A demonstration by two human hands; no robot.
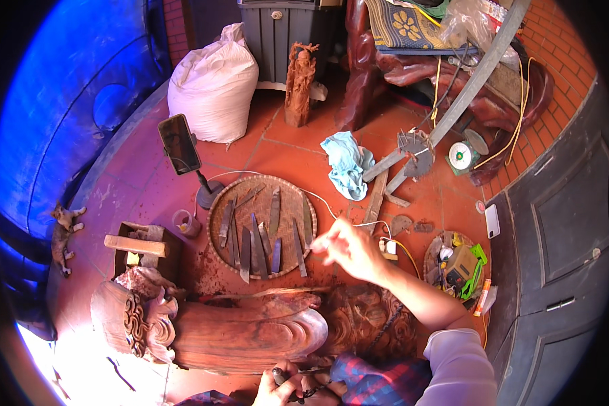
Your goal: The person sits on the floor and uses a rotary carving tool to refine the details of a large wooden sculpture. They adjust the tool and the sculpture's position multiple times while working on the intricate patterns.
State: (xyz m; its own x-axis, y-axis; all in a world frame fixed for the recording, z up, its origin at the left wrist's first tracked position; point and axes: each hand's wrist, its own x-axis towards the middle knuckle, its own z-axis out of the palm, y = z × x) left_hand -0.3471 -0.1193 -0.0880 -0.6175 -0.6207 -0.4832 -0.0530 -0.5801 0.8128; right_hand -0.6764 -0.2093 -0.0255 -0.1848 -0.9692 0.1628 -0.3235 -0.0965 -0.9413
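Low in the view, my left hand is closed around a dark-handled tool whose kind I cannot make out. My right hand is stretched out over the right rim of a round woven tray, its fingers loosely bent and apart with nothing seen between them. Several flat metal blades lie in the tray, one slim blade close to my fingertips. In front of me lies a large carved wooden piece, reddish brown, with curls and scrollwork.
A phone on a stand rises behind the tray, beside a clear cup. At left are a box with a wooden block and a cat. Farther back stand a white sack, a carved figure and a blue cloth.
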